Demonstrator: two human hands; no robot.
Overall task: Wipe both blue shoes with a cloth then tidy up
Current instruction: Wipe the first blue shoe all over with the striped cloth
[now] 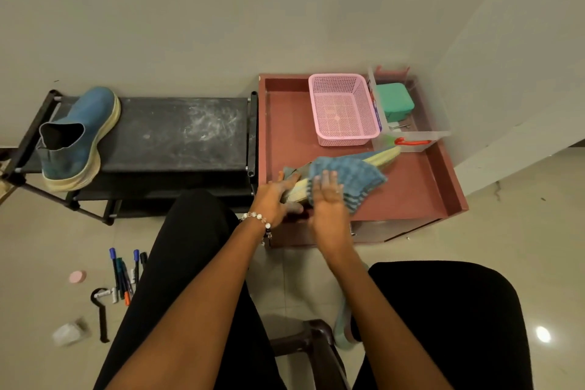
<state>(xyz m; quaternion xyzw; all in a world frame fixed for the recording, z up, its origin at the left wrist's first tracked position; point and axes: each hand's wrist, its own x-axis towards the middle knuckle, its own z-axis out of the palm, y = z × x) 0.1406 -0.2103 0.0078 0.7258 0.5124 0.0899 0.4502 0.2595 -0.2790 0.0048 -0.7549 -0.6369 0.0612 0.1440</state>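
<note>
A home corner: shoe rack (177,133), tiled floor (506,231), plain walls.

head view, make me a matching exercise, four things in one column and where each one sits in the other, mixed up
Things:
1. blue shoe
2. pink basket
3. markers
4. blue cloth

Places:
A. on the floor by the person's left leg
B. under the right hand, draped over the second shoe
C. on top of the black rack
D. at the back of the red tray

Pairs: 1-C, 2-D, 3-A, 4-B
</note>
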